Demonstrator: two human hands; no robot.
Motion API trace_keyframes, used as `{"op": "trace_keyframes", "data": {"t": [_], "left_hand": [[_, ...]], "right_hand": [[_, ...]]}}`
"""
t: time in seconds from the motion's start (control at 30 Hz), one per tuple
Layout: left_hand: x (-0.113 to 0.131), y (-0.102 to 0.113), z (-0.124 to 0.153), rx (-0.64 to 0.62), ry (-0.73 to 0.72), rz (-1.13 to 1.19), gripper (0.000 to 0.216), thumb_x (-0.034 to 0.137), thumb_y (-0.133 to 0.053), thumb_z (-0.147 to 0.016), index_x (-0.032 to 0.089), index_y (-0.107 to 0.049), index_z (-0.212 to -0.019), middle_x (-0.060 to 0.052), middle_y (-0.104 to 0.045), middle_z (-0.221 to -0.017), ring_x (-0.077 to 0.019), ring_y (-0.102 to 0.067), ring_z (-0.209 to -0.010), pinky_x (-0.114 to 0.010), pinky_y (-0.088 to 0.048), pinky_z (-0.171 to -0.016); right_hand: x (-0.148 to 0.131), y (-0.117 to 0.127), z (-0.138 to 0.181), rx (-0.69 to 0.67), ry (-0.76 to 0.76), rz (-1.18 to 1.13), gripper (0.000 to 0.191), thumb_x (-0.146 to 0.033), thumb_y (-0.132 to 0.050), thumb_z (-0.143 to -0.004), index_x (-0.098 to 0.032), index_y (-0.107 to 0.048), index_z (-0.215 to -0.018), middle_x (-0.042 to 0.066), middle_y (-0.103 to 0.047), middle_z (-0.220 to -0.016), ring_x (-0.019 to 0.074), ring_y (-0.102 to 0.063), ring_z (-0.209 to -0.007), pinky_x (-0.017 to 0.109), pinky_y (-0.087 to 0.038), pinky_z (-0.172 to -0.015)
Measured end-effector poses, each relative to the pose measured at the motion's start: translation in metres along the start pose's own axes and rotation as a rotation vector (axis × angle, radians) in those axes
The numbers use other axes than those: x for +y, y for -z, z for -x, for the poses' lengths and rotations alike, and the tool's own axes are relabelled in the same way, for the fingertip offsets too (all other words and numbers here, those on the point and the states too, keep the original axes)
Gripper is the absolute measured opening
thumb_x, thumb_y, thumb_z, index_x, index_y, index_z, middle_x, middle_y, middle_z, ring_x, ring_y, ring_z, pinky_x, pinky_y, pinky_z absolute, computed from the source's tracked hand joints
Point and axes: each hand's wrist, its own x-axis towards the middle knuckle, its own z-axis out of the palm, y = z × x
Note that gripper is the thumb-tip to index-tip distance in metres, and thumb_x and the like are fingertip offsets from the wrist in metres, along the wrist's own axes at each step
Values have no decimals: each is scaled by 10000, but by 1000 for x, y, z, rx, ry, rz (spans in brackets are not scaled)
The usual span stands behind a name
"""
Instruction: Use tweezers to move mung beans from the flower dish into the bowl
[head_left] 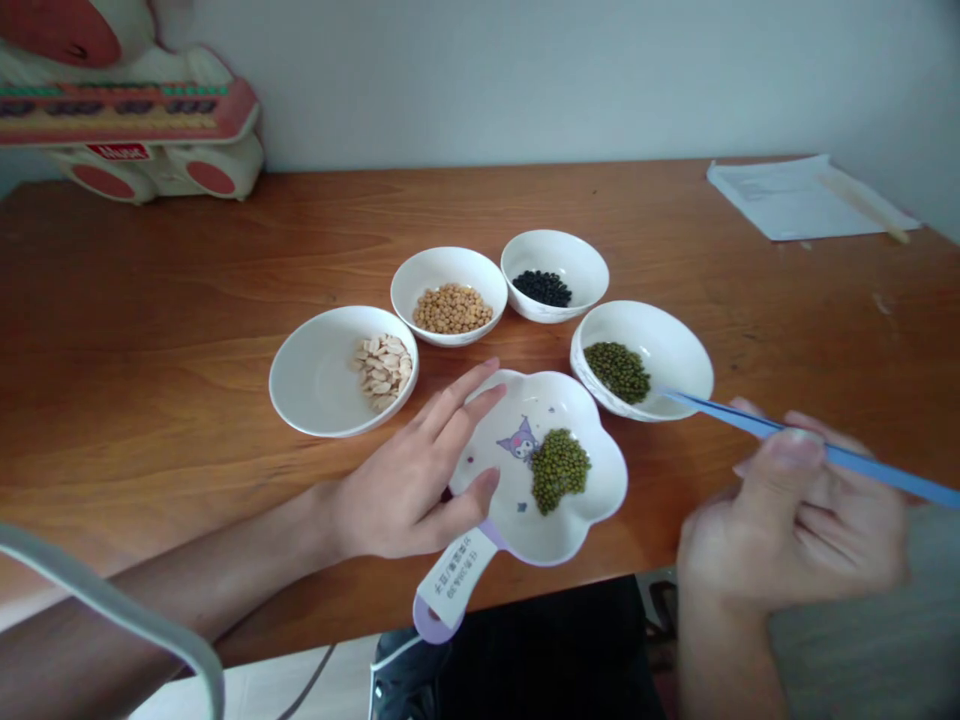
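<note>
A white flower-shaped dish (pixel 596 515) with a lilac handle, a label and a cartoon print holds a pile of green mung beans (pixel 559 470). My left hand (pixel 420 475) lies against the dish's left rim, its fingers stretched and apart. Pinched in my right hand (pixel 795 520) are blue tweezers (pixel 757 424). Their tip reaches into a round white bowl (pixel 679 350), beside the mung beans there. Whether anything sits between the tips is too small to tell.
Behind the dish stand more white bowls: one (pixel 307 375) with pale flat seeds, one (pixel 420 268) with soybeans, another (pixel 585 270) with black beans. A toy keyboard (pixel 127 115) is at the back left, papers (pixel 795 195) at the back right. A grey cable (pixel 127 610) crosses the lower left.
</note>
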Motion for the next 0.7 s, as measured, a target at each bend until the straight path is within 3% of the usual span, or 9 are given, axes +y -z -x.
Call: {"op": "trace_keyframes", "data": {"t": [0.07, 0.17, 0.33, 0.43, 0.7], "left_hand": [[0, -1, 0, 4, 4, 1, 708, 268, -562, -1101, 137, -230, -1713, -289, -220, -1813, -404, -285, -1711, -616, -390, -1360], [-1, -2, 0, 2, 0, -2, 705, 271, -563, -1103, 124, -236, -1710, -293, -220, -1812, -402, -280, -1713, -609, -386, -1364], [-2, -1, 2, 12, -23, -1, 695, 276, -550, -1107, 83, -248, -1702, -310, -221, -1806, -396, -241, -1727, -592, -361, -1381], [-2, -1, 1, 7, -24, 7, 693, 280, -549, -1106, 73, -254, -1698, -312, -225, -1805, -387, -233, -1731, -587, -359, -1382], [-3, -1, 0, 9, -25, 19, 706, 272, -561, -1096, 117, -233, -1702, -310, -220, -1805, -403, -246, -1725, -636, -373, -1362]], "right_hand": [[-2, -1, -1, -41, -57, 4, 175, -182, -749, -1012, -213, -840, -1158, 44, -841, -962, 249, -832, -874, 404, -700, -861], [-2, 4, -1, -162, -53, -30, 182, -178, -747, -1013, -227, -831, -1166, 35, -849, -968, 231, -829, -809, 389, -696, -787], [1, 16, -5, -623, 170, -105, 365, -57, -790, -920, -265, -813, -1219, 14, -863, -1025, 206, -805, -798, 340, -652, -658], [0, 17, -9, -809, 275, -102, 456, -18, -811, -872, -266, -798, -1254, 10, -868, -1047, 182, -758, -763, 320, -636, -628], [-3, 17, -11, -842, 302, -55, 483, -30, -821, -865, -297, -801, -1268, -2, -868, -1021, 191, -728, -723, 326, -605, -590]]}}
